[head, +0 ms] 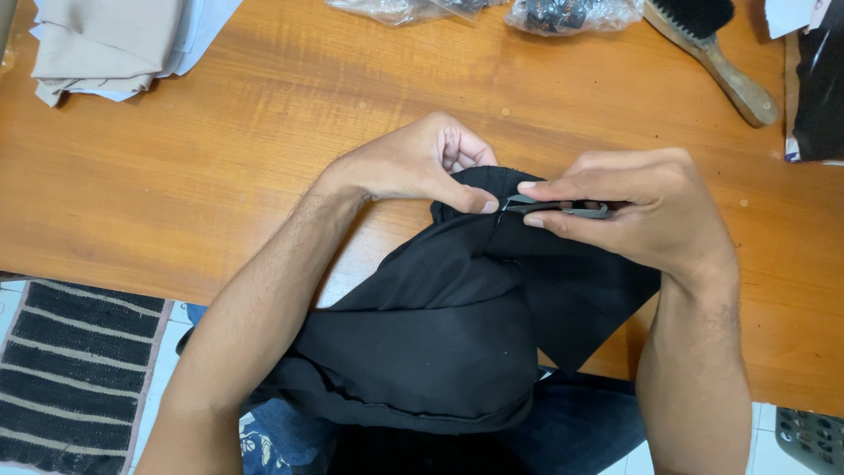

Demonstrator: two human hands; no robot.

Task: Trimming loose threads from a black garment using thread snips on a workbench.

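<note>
- Closest to the camera, the black cloth [440,343] hangs off the edge of the worktop [220,176] and down onto the person's lap, over blue trousers [580,422]
- A striped mat [75,369] lies on the floor at the lower left, and a bit of a grey plastic basket [813,435] shows at the lower right
- A little farther up, the top part of the black cloth lies bunched on the worktop between the two hands
- The left hand [413,163] pinches a fold of the cloth: its thumb and fingers [479,204] are closed tight on the cloth's edge
- The right hand [637,207] holds small grey snips [563,208]; its thumb and fingers are closed around them
- The tip of the snips points left and touches the cloth just beside the left thumb
- I cannot tell if the blades of the snips are open or closed
- Far back at the left lies a pile of folded tan cloth [110,40] on white sheets
- At the far edge in the middle lie clear plastic bags [492,10] with dark things inside
- Far back at the right lies a wooden brush [712,48] with black bristles, and beside it a dark thing [819,88] at the edge of the picture
</note>
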